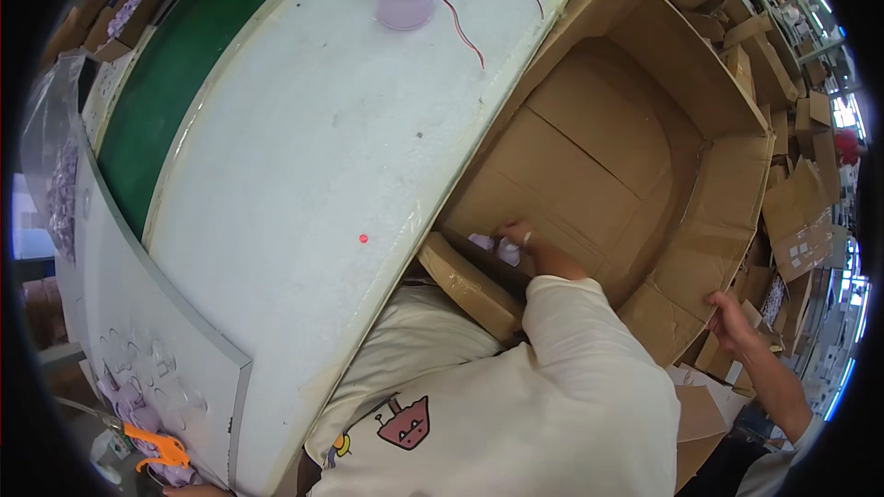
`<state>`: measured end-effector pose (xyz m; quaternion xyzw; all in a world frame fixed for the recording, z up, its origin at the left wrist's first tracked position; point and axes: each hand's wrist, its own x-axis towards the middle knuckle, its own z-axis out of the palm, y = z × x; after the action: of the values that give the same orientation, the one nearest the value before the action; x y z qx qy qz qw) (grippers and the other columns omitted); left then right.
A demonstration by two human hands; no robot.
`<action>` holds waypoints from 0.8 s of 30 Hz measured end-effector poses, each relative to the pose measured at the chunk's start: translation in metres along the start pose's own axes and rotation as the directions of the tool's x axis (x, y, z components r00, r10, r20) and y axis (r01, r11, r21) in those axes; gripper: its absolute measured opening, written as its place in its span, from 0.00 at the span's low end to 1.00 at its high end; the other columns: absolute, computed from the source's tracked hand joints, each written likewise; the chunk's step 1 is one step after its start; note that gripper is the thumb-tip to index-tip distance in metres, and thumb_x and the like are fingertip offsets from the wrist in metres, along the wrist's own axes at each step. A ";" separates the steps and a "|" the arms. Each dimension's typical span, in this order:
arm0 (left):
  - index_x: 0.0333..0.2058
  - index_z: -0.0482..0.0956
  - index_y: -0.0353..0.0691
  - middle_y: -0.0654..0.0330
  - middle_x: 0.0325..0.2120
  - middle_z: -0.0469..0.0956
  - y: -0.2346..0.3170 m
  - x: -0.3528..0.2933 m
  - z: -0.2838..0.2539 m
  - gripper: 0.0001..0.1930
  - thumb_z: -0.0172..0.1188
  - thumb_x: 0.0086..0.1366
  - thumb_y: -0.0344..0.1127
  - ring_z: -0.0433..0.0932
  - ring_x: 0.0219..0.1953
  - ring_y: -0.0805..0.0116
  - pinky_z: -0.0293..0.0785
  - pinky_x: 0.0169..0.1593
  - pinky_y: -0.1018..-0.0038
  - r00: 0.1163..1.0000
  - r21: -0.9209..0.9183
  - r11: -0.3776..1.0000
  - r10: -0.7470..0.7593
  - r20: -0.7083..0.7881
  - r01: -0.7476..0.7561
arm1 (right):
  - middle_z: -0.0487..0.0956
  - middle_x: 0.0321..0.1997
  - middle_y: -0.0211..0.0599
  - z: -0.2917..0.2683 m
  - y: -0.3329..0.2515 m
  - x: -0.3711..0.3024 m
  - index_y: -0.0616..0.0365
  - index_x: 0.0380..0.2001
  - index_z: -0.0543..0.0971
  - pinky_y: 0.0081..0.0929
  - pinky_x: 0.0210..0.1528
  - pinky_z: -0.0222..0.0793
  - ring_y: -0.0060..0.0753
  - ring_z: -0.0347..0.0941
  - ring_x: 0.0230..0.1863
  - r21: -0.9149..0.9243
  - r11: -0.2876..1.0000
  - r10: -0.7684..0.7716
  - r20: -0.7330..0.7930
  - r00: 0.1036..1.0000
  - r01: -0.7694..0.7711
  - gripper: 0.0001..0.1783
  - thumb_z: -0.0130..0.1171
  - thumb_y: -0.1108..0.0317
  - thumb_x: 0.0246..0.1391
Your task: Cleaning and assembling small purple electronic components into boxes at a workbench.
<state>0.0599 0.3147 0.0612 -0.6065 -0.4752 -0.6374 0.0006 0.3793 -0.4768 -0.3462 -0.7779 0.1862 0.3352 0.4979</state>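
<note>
Fingers (pixel 505 230) curl beside lilac pieces (pixel 507 252) in the carton (pixel 575 138); whether they grip, I can't tell.

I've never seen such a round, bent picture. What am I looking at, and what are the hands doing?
It is one picture, taken by a fisheye camera on a person's head looking down, so straight edges curve. I see no machine arm, only bare hands. The cream shirt at the bottom seems to be the wearer's own. Their right hand reaches into a big open box, at small purple pieces; whether it grips one is unclear. Another person's hand, it seems, holds the box's edge. What may be the left hand barely shows at the lower left, near an orange tool. Wired purple cups stand on the white table.
</note>
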 end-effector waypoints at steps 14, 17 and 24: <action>0.41 0.79 0.28 0.43 0.41 0.78 -0.049 0.026 -0.019 0.28 0.43 0.70 0.52 0.76 0.44 0.50 0.71 0.50 0.65 0.988 0.245 0.969 -0.007 0.154 -0.031 | 0.73 0.56 0.49 0.061 -0.116 -0.042 0.53 0.51 0.76 0.44 0.61 0.61 0.54 0.67 0.59 -0.661 0.749 0.044 -0.020 0.999 -0.046 0.22 0.47 0.55 0.59; 0.41 0.79 0.28 0.44 0.41 0.78 -0.005 0.003 -0.019 0.29 0.46 0.69 0.54 0.76 0.45 0.50 0.71 0.50 0.65 0.985 0.197 0.979 -0.081 0.153 0.049 | 0.73 0.56 0.50 0.092 -0.057 0.014 0.53 0.51 0.75 0.43 0.60 0.63 0.51 0.68 0.59 -0.764 0.613 -0.160 0.128 0.979 0.200 0.21 0.46 0.55 0.59; 0.43 0.79 0.29 0.51 0.42 0.80 0.004 0.004 -0.022 0.26 0.54 0.66 0.52 0.78 0.44 0.62 0.73 0.49 0.73 0.988 0.171 0.982 -0.101 0.121 0.079 | 0.75 0.54 0.50 0.124 -0.041 0.055 0.53 0.48 0.76 0.41 0.56 0.67 0.50 0.72 0.55 -0.738 0.665 -0.108 0.062 0.992 0.118 0.29 0.62 0.49 0.45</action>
<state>0.0441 0.3009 0.0707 -0.6222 -0.5524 -0.5547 -0.0085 0.4018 -0.3447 -0.3935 -0.9205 -0.0170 0.3554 0.1615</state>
